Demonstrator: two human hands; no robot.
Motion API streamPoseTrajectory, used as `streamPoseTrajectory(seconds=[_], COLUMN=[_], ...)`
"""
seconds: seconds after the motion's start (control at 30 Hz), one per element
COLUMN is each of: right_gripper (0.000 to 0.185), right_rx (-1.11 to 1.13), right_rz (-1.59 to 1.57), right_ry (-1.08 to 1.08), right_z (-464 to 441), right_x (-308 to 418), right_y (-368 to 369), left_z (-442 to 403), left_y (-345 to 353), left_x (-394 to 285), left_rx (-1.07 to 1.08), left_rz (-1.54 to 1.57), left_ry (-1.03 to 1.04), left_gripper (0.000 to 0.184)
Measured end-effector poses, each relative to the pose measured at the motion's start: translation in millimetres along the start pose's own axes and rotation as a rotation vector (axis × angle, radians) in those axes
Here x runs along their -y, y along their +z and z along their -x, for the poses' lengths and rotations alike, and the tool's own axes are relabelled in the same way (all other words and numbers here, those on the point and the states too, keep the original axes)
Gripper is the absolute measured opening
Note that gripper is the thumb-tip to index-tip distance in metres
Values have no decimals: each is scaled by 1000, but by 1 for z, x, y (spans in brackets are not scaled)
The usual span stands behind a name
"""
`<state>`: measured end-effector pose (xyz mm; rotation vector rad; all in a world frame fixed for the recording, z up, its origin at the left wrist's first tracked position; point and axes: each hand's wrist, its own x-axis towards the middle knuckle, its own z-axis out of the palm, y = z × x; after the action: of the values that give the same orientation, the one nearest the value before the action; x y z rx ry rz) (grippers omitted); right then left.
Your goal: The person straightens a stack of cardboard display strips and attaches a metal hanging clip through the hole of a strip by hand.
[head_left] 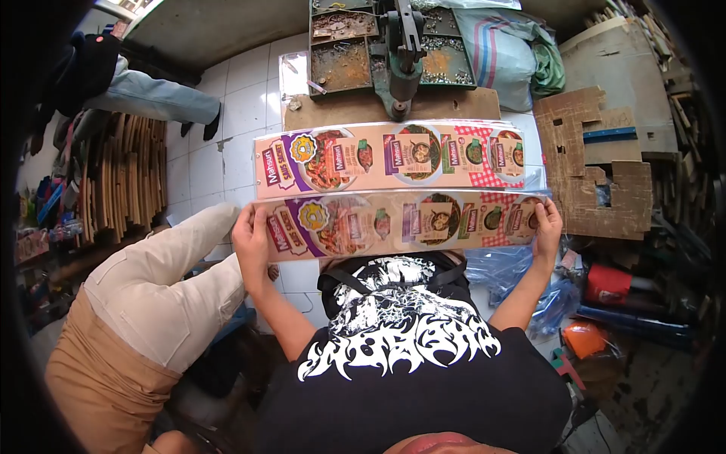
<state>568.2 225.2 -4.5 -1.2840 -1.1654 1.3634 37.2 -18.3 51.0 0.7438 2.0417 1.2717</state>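
Note:
A long printed plastic sheet (393,225) with food pictures stretches between my two hands, under a glossy, translucent surface. My left hand (252,236) pinches its left end, and my right hand (547,227) grips its right end. Just beyond it lies a similar printed sheet (378,163), flat on a brown board (333,113), with its near edge against the held one. Past that sheet stands a dark green press (402,76), its base close to the sheet's far edge.
Trays of small metal parts (446,60) flank the press. Cut boards (597,166) lie on the right, above blue plastic wrap (522,284). A person in light trousers (151,295) is close on my left; another person's leg (159,98) shows at upper left.

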Motion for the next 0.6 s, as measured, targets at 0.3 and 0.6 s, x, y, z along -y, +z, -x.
streamPoseTrajectory(seconds=[0.3,0.6], right_gripper=[21,15], right_rx=[-111,-152], right_rz=[-171,-189], right_ry=[61,141], right_z=[-10,-9], right_x=[-21,-39], right_y=[-18,-21], left_z=[-42,-37], left_y=[49,78], left_x=[-34,-77], left_rx=[-267,255], left_rz=[503,1567], left_ry=[353,203], left_gripper=[33,29])
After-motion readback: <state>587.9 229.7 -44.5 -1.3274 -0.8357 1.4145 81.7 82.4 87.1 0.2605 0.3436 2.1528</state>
